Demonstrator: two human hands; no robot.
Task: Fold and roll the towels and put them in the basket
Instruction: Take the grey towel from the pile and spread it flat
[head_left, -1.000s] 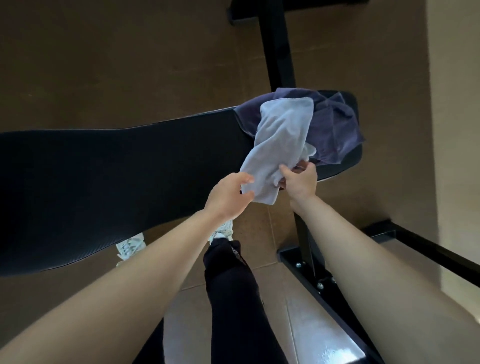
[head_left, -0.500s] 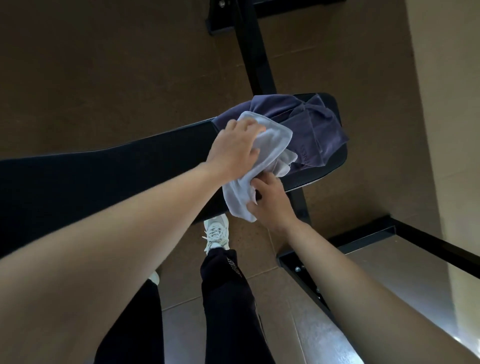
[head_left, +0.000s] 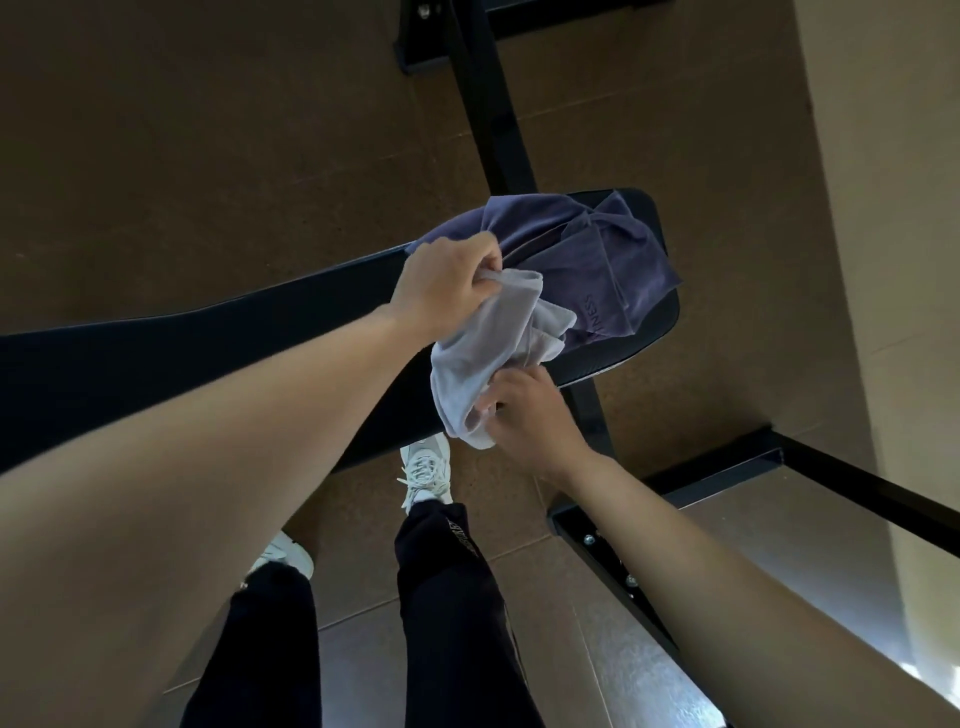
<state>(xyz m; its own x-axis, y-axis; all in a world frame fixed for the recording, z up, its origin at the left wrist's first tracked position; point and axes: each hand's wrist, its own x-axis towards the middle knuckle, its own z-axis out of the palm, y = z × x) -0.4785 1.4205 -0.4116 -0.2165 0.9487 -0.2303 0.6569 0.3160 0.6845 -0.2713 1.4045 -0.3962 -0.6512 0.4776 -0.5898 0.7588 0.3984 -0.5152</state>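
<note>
A pale grey towel (head_left: 488, 353) hangs crumpled between my two hands at the right end of a long black padded bench (head_left: 182, 364). My left hand (head_left: 447, 283) is closed around its upper edge. Lower down, my right hand (head_left: 524, 415) pinches its bottom corner near the bench's front edge. Behind the grey towel, a dark purple towel (head_left: 597, 260) with embossed lettering lies bunched on the bench's right end. No basket is in view.
The bench's black metal post (head_left: 488, 98) runs away across the brown floor, and a black frame base (head_left: 613, 551) with bolts sits at the lower right. My legs in dark trousers and white shoes (head_left: 423, 467) stand below the bench. A beige wall (head_left: 883, 208) borders the right.
My left hand went from the towel's lower corner up to its top edge and closed on it, bunching the cloth. My right hand kept its grip on the bottom corner.
</note>
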